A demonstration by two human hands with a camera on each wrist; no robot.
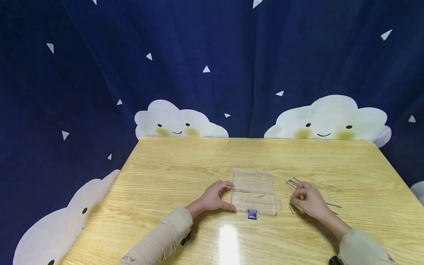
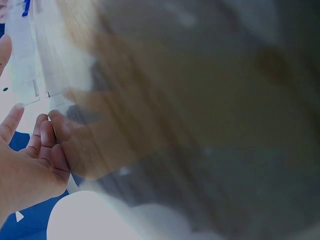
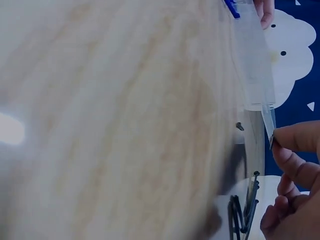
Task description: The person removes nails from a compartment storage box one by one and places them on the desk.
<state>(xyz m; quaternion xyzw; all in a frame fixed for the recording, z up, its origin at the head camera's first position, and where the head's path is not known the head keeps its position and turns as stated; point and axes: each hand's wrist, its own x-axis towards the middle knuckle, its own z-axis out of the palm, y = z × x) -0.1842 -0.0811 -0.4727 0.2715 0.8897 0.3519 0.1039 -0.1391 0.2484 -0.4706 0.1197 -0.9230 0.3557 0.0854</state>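
A clear plastic box (image 1: 253, 181) lies on the table with its lid laid back. A blue latch (image 1: 252, 214) sits at its front edge. Inside are a few nails, one of them a short nail (image 1: 261, 195). My left hand (image 1: 211, 197) holds the box at its left side, thumb by the front corner and index finger near the hinge. To the right of the box, my right hand (image 1: 309, 200) pinches a small dark nail (image 3: 272, 140) between thumb and index finger. Under and behind it lie several long nails (image 3: 245, 215); one short nail (image 1: 291, 210) lies nearer the box.
The wooden table (image 1: 179, 158) carries all of these. More long nails (image 1: 332, 204) lie to the right of my right wrist. Beyond the table hangs a dark blue curtain (image 1: 185, 73) with clouds and white triangles. Glare and blur cover much of the left wrist view.
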